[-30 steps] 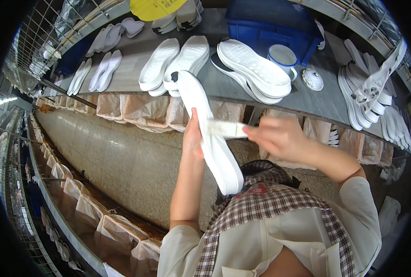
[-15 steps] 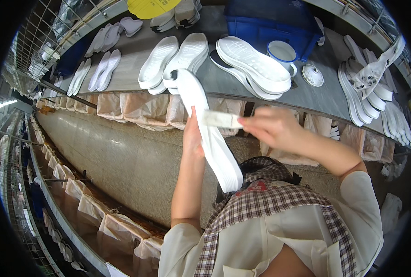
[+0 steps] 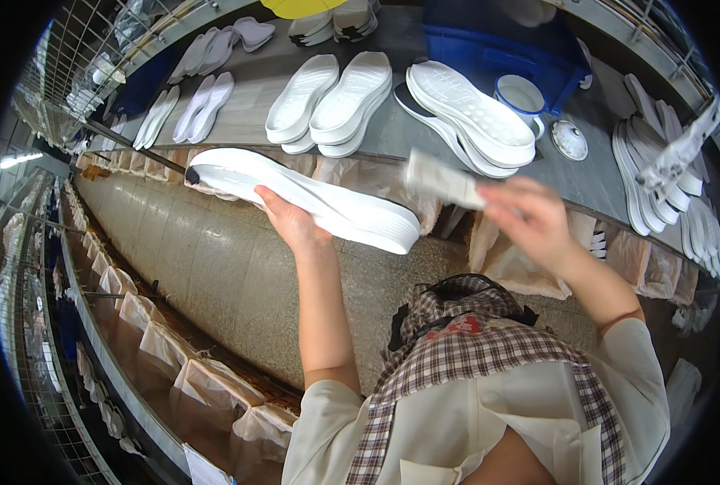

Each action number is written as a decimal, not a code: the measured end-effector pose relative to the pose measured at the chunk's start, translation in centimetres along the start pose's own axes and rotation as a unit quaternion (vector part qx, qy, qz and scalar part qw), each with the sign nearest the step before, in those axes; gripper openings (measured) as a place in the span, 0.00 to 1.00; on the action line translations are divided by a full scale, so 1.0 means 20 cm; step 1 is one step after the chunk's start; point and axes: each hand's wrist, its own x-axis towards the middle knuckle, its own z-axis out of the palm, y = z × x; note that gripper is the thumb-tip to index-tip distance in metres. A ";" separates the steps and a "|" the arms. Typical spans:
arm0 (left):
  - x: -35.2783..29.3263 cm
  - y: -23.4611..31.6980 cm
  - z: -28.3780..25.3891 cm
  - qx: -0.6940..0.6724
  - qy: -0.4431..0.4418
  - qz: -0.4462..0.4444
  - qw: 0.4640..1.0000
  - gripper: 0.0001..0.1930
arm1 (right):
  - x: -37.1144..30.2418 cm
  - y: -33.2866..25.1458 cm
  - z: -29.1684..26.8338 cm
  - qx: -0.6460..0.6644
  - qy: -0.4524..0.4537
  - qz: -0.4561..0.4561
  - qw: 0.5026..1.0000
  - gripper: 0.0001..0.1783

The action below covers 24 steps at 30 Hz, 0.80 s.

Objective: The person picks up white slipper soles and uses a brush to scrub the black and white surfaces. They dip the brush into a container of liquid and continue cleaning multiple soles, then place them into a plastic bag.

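Left hand (image 3: 295, 226) grips the white shoe sole (image 3: 356, 215), now swung more crosswise before the grey table (image 3: 566, 179), while the right hand (image 3: 531, 220) pinches a pale, blurred brush-like tool (image 3: 442, 179), now clear of the sole, so their contact seems interrupted

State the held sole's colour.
The sole is mostly white, black at one end; best in the head view.
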 end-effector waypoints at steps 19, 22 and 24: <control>-0.08 -0.01 0.10 -0.004 -0.009 0.049 0.999 0.37 | -0.19 0.10 0.15 -0.099 -0.060 0.037 0.993 0.14; -0.06 0.02 0.06 -0.004 0.022 0.044 0.999 0.39 | -0.29 0.13 0.06 -0.155 -0.090 0.058 0.982 0.13; -0.03 0.03 0.02 0.003 0.029 0.059 0.998 0.39 | -0.30 0.14 0.02 -0.150 -0.079 0.113 0.979 0.12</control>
